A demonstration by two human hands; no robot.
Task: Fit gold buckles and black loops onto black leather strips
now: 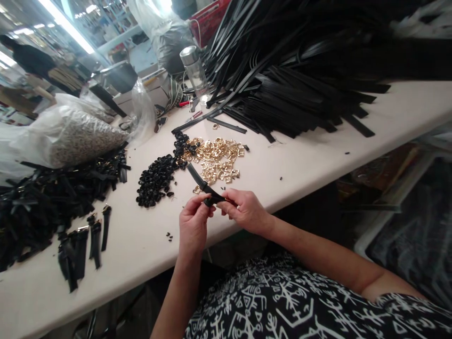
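Note:
A black strap (198, 177) slants up and left from between my two hands, with a small loop around it. My left hand (195, 217) pinches its lower part near a dark piece at the fingertips. On the right, my right hand (243, 207) is closed on the strap's other end, where a small bit of gold or orange shows. Just beyond the hands lie a heap of gold buckles (221, 157) and a pile of small black loops (155, 181).
Black straps (289, 101) are heaped at the back right. Buckled strap pieces (31, 212) cover the table's left side, beside plastic bags (81, 136). A glass bottle (196, 75) stands at the back. The table's front edge (282, 205) runs diagonally. Another person (35, 61) is far left.

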